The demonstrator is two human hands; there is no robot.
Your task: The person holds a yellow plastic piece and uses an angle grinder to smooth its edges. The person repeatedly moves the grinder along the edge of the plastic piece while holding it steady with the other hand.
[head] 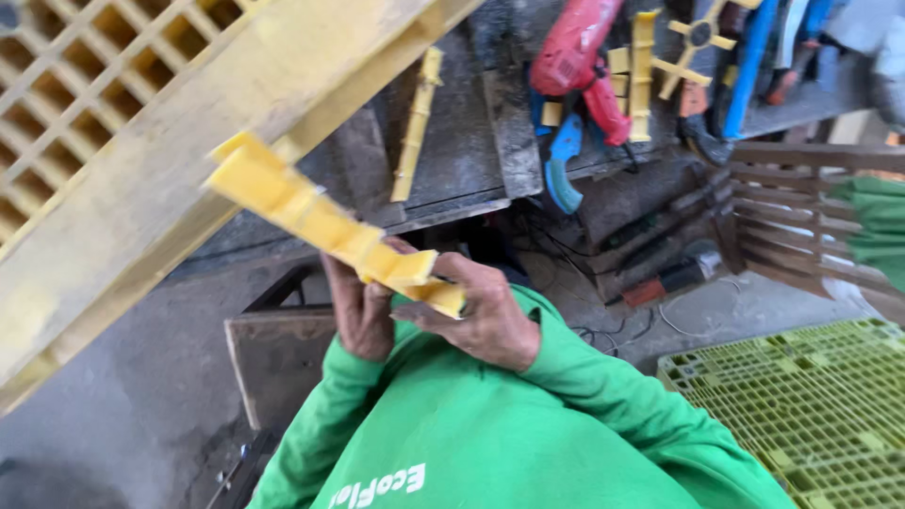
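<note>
Both my hands hold a short yellow notched strip of grating that slants from upper left to lower right. My left hand wraps it from below, near the middle. My right hand pinches its lower right end. Green sleeves cover both arms. A large yellow grating panel leans across the upper left, just behind the strip's upper end.
A dark workbench carries another yellow strip, a red power tool, a blue-handled tool and yellow offcuts. A grinder lies on the floor. A wooden slatted crate stands right, with a green plastic pallet at lower right.
</note>
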